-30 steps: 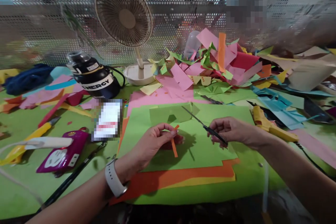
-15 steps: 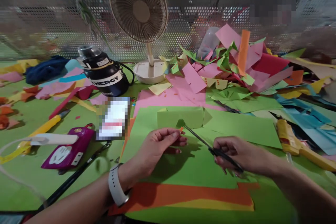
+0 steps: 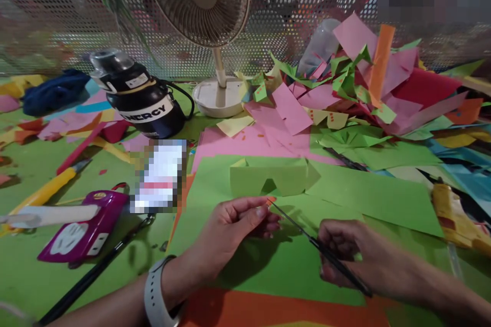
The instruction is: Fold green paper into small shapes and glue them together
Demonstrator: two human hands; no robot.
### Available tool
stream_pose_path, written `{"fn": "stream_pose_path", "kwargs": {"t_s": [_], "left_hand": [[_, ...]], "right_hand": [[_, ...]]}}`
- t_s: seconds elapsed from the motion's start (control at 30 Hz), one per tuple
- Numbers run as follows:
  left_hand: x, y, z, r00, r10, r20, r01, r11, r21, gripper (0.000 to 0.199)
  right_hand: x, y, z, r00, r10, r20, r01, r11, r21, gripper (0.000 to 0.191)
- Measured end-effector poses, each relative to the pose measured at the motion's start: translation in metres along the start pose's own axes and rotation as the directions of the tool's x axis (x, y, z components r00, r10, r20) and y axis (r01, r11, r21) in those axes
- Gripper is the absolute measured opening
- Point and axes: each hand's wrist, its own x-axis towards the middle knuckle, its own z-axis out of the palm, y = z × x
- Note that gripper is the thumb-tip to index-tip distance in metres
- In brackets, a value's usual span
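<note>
Between the thumb and fingertips of my left hand (image 3: 240, 230) is a small orange paper piece (image 3: 271, 200). My right hand (image 3: 356, 255) is closed around the handles of black scissors (image 3: 330, 255), whose blades point up and left, with the tip at the orange piece. Both hands are above green paper sheets (image 3: 284, 265). Just beyond the fingertips stands a folded light green paper box shape (image 3: 268, 176) with a dark notch at its lower edge.
A fan (image 3: 218, 97) and a black bottle (image 3: 149, 107) stand at the back. Paper scraps (image 3: 295, 107) are heaped at the back right. At left lie a phone (image 3: 159, 176), a purple device (image 3: 88, 225) and a yellow cutter (image 3: 48, 189); a yellow glue gun (image 3: 450, 214) is at right.
The view has moved closer and tilted down slightly. The scissors' tip has come from just above the orange piece to touch or overlap it, while both hands keep their holds.
</note>
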Motion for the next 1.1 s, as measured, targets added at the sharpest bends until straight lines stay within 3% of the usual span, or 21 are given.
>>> {"fn": "stream_pose_path", "kwargs": {"t_s": [0.33,1.1], "left_hand": [[-0.002,-0.001,0.001,1.000,0.010,-0.010,-0.010,1.000,0.024,0.021],[-0.003,-0.002,0.001,1.000,0.020,-0.015,-0.020,1.000,0.024,0.022]], "right_hand": [[0.005,0.015,0.004,0.999,-0.042,-0.025,0.044,0.997,0.070,0.038],[0.005,0.014,0.005,0.999,-0.022,-0.044,0.025,0.998,0.063,0.039]]}}
